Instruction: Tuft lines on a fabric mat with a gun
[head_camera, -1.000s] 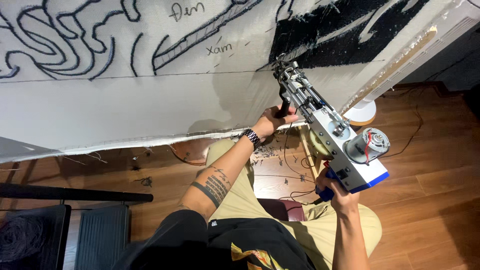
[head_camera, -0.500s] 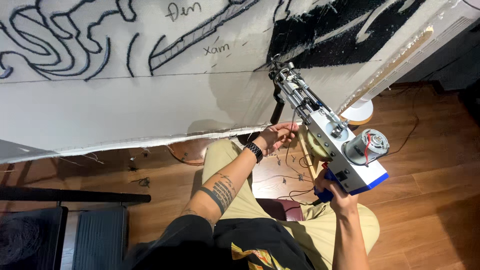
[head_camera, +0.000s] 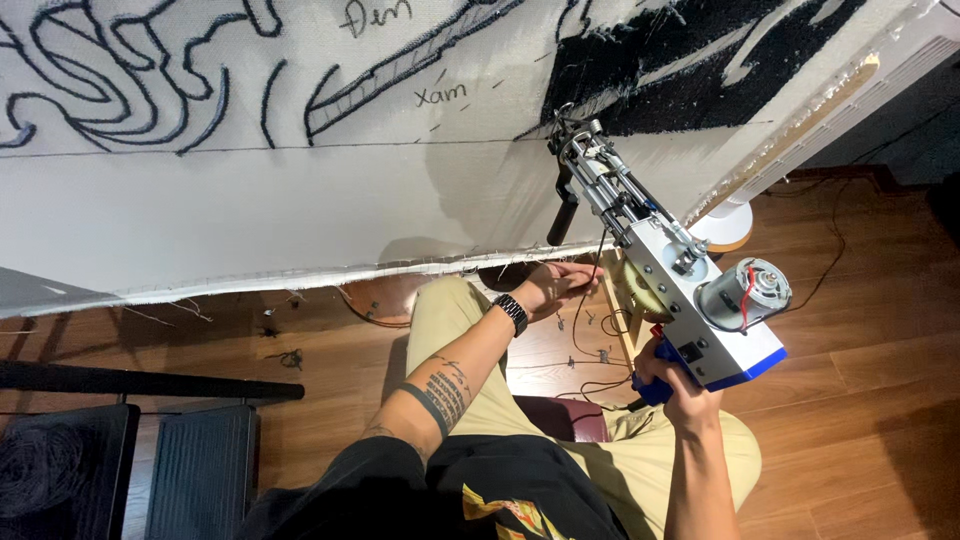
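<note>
- Right hand (head_camera: 672, 385) — fingers wrapped tight round the blue grip at the rear of the tufting gun (head_camera: 668, 268), holding it up at a slant.
- Tufting gun — white box body with blue lower edge, a grey cylindrical motor at the back, bare metal rods and gears running forward to the needle end; a black side handle hangs under the front, untouched. The needle end sits against the stretched cloth (head_camera: 250, 215), just at the lower edge of a black-filled patch.
- Left hand (head_camera: 552, 283) — fingers loosely extended, holding nothing, low beside the frayed lower hem of the cloth and near the gun's yarn line; a black wristband on that wrist.
- Stretched cloth — pale backing drawn with black outlines. Judged progress: a dense black area (head_camera: 690, 60) at upper right is filled with yarn, several curved outlines at left are stitched, but most enclosed shapes and the broad lower band are bare — much filling left.
- Surroundings — wooden floor (head_camera: 860, 330), trailing cords, a white round base (head_camera: 728, 228) by the frame.
</note>
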